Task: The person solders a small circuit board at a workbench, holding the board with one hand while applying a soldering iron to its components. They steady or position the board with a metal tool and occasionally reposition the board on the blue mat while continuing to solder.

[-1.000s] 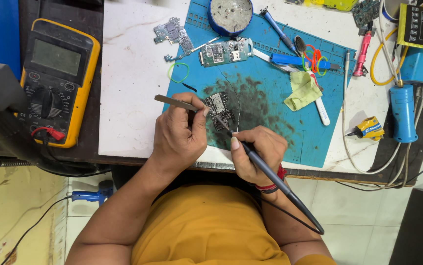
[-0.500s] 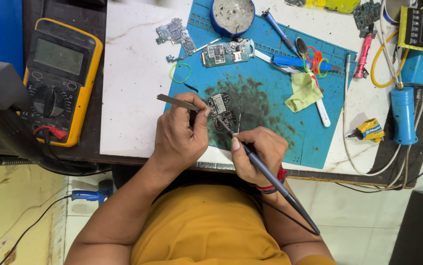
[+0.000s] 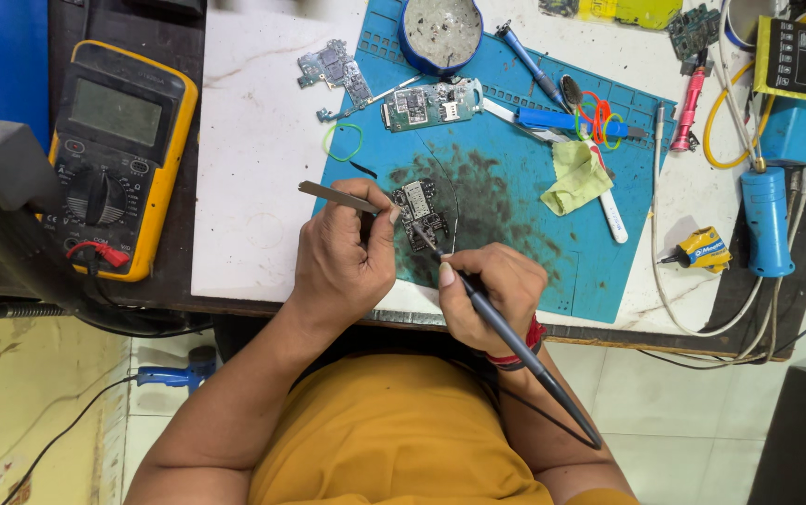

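Note:
A small dark circuit board (image 3: pixel 421 215) lies on the stained blue work mat (image 3: pixel 524 201). My left hand (image 3: pixel 342 257) grips metal tweezers (image 3: pixel 337 196), whose tips meet the board's left edge. My right hand (image 3: pixel 492 295) holds a slim soldering iron (image 3: pixel 515 346) like a pen, tip down on the board. The iron's handle and cable trail back past my wrist over my yellow shirt.
A yellow multimeter (image 3: pixel 117 154) sits at left on the dark bench. A second green board (image 3: pixel 431 103), a board fragment (image 3: pixel 333 67), a round blue tin (image 3: pixel 440 33), a yellow cloth (image 3: pixel 576 176), a blue cylindrical tool (image 3: pixel 766 220) and screwdrivers crowd the mat's far side.
Both hands hold their tools on the board as before; only a slight shift of the view is visible.

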